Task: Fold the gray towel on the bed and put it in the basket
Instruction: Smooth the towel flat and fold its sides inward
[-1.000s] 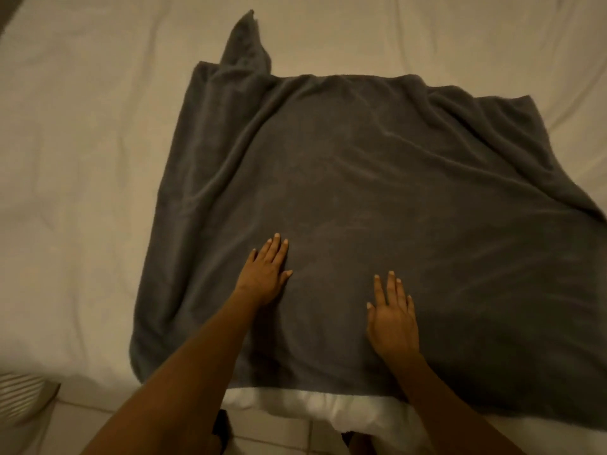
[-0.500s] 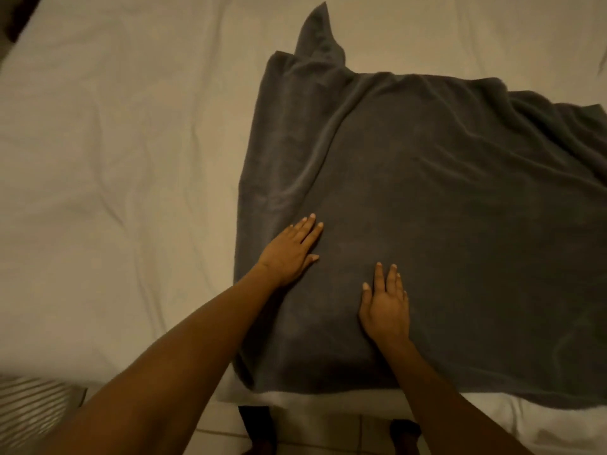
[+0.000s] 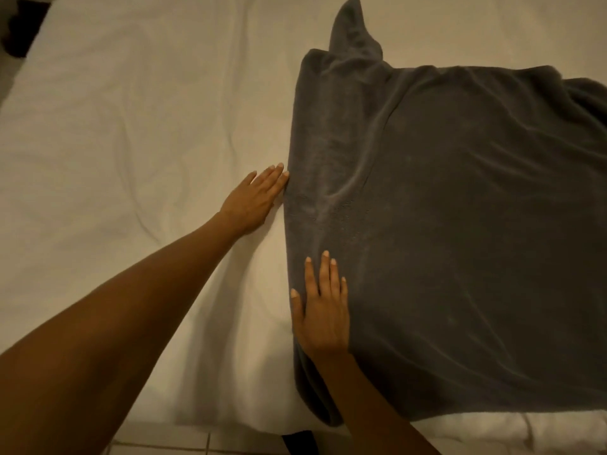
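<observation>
The gray towel [image 3: 460,224] lies spread on the bed, filling the right half of the view, with one corner sticking up at the far edge and its right part cut off by the frame. My left hand [image 3: 254,198] lies flat on the white sheet, its fingertips touching the towel's left edge. Flat on the towel near its front left corner rests my right hand [image 3: 323,310], fingers apart. Neither hand holds anything. No basket is in view.
The white bed sheet [image 3: 131,142] stretches wide to the left of the towel, lightly wrinkled. The bed's front edge runs along the bottom, with tiled floor [image 3: 197,446] below it. A dark shape [image 3: 23,27] sits at the top left corner.
The view has swung left, so the towel now sits to the right. My left hand slid off the towel to its left edge. My right hand stays flat near the front left corner.
</observation>
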Tool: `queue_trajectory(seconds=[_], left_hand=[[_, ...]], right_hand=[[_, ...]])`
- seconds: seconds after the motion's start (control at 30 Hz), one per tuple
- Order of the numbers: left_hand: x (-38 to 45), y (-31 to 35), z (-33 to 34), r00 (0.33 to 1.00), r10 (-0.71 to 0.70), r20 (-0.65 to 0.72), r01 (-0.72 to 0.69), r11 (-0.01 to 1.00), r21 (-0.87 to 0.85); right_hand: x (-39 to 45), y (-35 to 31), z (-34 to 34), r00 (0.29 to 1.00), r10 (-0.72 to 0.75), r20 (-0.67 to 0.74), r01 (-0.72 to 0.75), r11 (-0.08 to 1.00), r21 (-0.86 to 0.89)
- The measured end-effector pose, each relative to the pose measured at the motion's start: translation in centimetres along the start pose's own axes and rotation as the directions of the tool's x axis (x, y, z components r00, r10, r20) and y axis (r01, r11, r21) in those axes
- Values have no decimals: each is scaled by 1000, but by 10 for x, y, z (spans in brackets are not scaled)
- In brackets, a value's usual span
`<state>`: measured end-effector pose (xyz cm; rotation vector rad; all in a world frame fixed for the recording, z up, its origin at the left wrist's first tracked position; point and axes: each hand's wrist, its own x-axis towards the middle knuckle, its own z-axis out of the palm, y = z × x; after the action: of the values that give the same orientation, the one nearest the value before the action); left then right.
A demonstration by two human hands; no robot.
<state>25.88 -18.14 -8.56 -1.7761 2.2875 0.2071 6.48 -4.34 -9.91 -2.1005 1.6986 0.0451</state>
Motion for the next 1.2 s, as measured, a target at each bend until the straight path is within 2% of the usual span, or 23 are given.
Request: queue_trajectory(seconds=[0.13,0.33,0.47,0.57,0.67,0.77,0.9,1.03,1.2], left_hand=[[17,-8,0,1000,16,22,-17,1000,7],[45,-2,4,1000,5,8,-5,999,-52],[61,4,-2,995,-103,-8,102,990,-95],[72,0,-17,980,-196,-21,192,972,-137],[83,3,-37,992,-127,-6,127,989,-70],[92,13,-50,998,-43,48,42,999,26],[101,20,-52,988,-117,105,111,992,57],[112,25,-53,990,-134,37,133,991,26],[141,36,-97,996,-37,-75,40,999,35]], right_hand=[[19,-9,11,998,20,67,-11,991,-132],[31,-9,5,991,30,131,-10,989,-148],[22,1,5,994,8,-106,-1,998,65],[14,8,-7,980,-36,-197,75,979,190],[13,22,-30,972,-34,-230,79,978,190],[24,42,-53,982,30,-185,-5,991,135],[42,72,-71,977,118,-179,-104,991,85],[45,100,-77,967,151,-204,-142,988,60],[43,115,-93,950,262,-172,-255,965,63]])
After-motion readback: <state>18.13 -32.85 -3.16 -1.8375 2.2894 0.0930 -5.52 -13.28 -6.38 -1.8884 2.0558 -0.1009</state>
